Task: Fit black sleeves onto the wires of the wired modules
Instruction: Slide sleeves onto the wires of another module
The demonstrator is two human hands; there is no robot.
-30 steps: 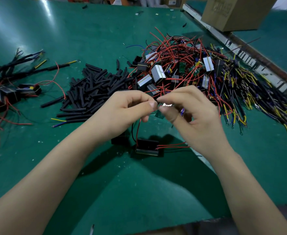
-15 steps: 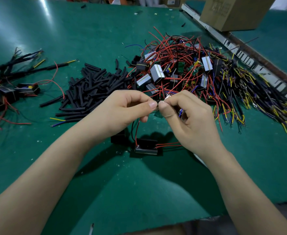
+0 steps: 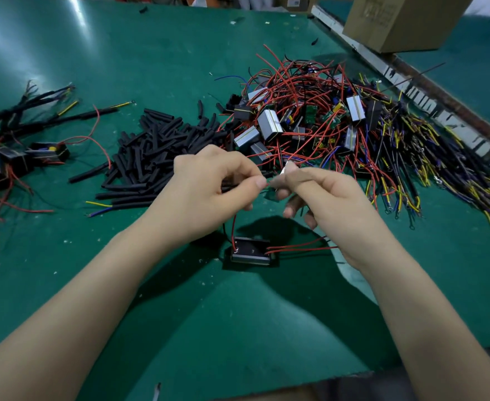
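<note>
A green mat [image 3: 151, 53] covers the workbench, and a cardboard box [image 3: 403, 21] stands at its far right corner beside a metal rail [image 3: 429, 94]. Above the near middle of the mat the two hands meet fingertip to fingertip. The left hand [image 3: 209, 195] has its fingers curled and pinches a red wire [image 3: 234, 227] between thumb and forefinger; a black sleeve [image 3: 229, 186] shows in part under its fingers, though how far it sits on the wire cannot be told. The right hand [image 3: 324, 198] pinches a small pale piece at the wire's end, its lower fingers loosely curled. The wire runs down to a black module [image 3: 251, 251] lying flat on the mat below the hands, with two more red leads running off to its right. Beyond the left hand lies a heap of loose black sleeves [image 3: 154, 157], and right of it a tangled pile of wired modules [image 3: 310, 123] with red, yellow and blue leads. At the far left edge lie a few modules with sleeved wires [image 3: 20, 140].
</note>
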